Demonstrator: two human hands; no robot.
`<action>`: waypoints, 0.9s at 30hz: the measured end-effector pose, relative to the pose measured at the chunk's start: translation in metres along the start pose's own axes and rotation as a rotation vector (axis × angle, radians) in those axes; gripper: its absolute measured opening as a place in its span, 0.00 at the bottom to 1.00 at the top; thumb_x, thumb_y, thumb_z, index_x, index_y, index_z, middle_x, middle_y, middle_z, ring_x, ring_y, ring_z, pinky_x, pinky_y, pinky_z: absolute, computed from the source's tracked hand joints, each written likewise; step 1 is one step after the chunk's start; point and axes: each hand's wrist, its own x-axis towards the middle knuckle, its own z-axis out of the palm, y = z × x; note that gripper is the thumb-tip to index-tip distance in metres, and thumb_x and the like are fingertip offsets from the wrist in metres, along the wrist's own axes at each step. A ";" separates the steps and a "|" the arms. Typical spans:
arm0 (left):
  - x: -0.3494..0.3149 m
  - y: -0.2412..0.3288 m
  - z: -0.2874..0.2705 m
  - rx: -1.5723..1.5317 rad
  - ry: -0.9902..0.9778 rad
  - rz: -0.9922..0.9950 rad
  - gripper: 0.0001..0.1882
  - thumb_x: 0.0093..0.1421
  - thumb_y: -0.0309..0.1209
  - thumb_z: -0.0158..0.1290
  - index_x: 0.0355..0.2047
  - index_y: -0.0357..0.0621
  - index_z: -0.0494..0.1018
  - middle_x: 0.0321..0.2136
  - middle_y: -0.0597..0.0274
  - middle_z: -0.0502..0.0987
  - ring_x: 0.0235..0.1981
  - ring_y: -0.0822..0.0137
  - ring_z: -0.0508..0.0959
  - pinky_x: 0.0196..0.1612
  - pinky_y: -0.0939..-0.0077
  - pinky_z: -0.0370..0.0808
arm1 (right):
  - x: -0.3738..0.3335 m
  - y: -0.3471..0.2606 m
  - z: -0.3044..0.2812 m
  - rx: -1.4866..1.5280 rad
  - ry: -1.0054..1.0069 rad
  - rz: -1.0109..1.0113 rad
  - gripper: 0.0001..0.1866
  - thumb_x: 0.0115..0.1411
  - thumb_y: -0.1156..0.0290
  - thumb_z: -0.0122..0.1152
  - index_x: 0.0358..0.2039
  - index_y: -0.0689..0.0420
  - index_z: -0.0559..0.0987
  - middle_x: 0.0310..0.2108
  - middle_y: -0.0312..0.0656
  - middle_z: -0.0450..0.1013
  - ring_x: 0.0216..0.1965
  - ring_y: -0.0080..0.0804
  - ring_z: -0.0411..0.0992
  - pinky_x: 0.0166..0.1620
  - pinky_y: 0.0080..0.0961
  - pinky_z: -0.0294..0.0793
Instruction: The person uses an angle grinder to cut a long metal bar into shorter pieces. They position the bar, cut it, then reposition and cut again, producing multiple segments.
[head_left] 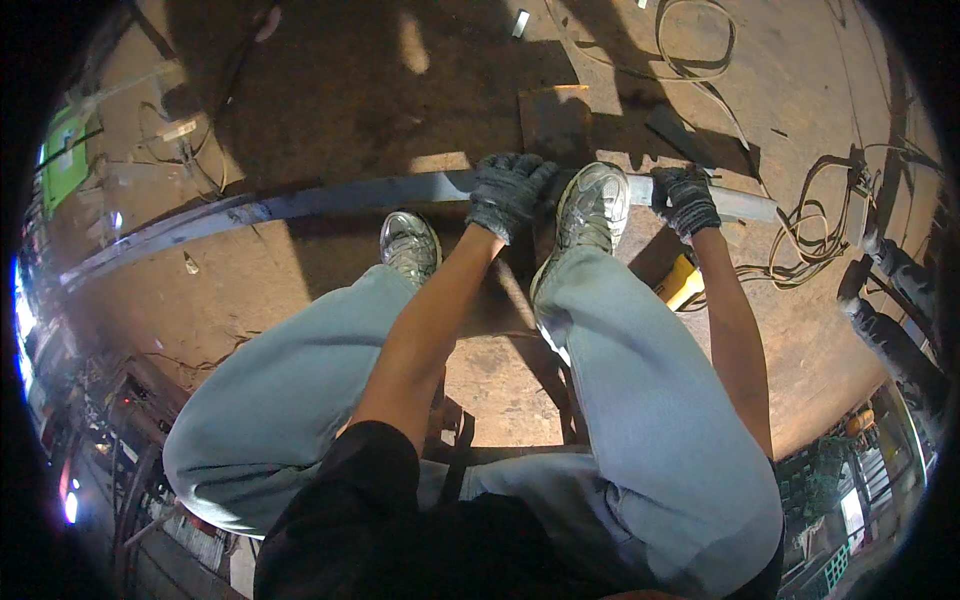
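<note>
A long grey metal bar (380, 194) lies crosswise in front of me, bent by the lens. My left hand (508, 194), in a dark knitted glove, is closed over the bar just left of my right shoe (598, 200). The shoe's toe rests over the bar, between my hands. Near the bar's right end, my right hand (685, 200), gloved alike, has its fingers curled over the far edge; their tips are partly hidden. A yellow tool (684, 282) lies on the floor beside my right forearm, partly hidden by my knee.
A dark square plate (556, 120) lies beyond the bar. Cable loops (700, 68) lie at the far right, and a tangled cable coil (812, 235) sits past the bar's right end. Another person's legs (895, 320) are at the right. A green object (66, 160) stands far left.
</note>
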 end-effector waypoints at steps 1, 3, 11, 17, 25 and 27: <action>0.000 -0.001 0.002 -0.002 0.004 0.012 0.22 0.52 0.46 0.54 0.48 0.60 0.74 0.47 0.63 0.74 0.49 0.54 0.71 0.52 0.53 0.63 | 0.000 0.000 -0.001 0.005 -0.036 0.009 0.22 0.40 0.69 0.66 0.40 0.48 0.77 0.32 0.39 0.75 0.39 0.40 0.73 0.57 0.44 0.60; 0.000 -0.003 0.005 0.004 0.060 0.021 0.22 0.52 0.47 0.55 0.47 0.60 0.74 0.46 0.64 0.75 0.48 0.55 0.72 0.51 0.53 0.63 | -0.002 -0.002 -0.005 0.013 -0.100 0.022 0.20 0.40 0.69 0.65 0.38 0.48 0.78 0.31 0.39 0.75 0.39 0.40 0.73 0.57 0.43 0.61; -0.001 -0.002 0.004 0.036 0.029 -0.004 0.24 0.52 0.49 0.55 0.48 0.59 0.74 0.47 0.63 0.74 0.49 0.56 0.71 0.52 0.54 0.62 | -0.005 -0.001 -0.004 0.002 0.061 -0.034 0.24 0.41 0.67 0.66 0.43 0.48 0.77 0.34 0.41 0.76 0.40 0.40 0.73 0.59 0.45 0.59; -0.001 0.000 0.001 -0.005 0.037 -0.001 0.24 0.52 0.49 0.54 0.49 0.59 0.73 0.48 0.62 0.74 0.50 0.55 0.70 0.54 0.53 0.61 | -0.005 0.000 -0.003 -0.068 0.021 -0.032 0.26 0.42 0.66 0.66 0.46 0.48 0.76 0.37 0.42 0.76 0.43 0.41 0.73 0.61 0.46 0.57; 0.000 0.000 0.002 0.045 -0.078 -0.056 0.24 0.53 0.50 0.52 0.50 0.62 0.72 0.49 0.64 0.73 0.52 0.57 0.70 0.56 0.49 0.59 | -0.003 0.004 -0.002 -0.032 -0.033 -0.063 0.27 0.40 0.65 0.68 0.46 0.46 0.76 0.37 0.40 0.76 0.43 0.41 0.73 0.60 0.47 0.58; 0.003 0.004 -0.003 0.021 -0.066 -0.070 0.25 0.51 0.50 0.54 0.51 0.62 0.72 0.50 0.63 0.73 0.53 0.57 0.70 0.57 0.48 0.58 | -0.002 0.005 0.001 -0.102 0.051 -0.079 0.28 0.40 0.66 0.69 0.46 0.47 0.76 0.37 0.40 0.76 0.42 0.40 0.74 0.58 0.47 0.60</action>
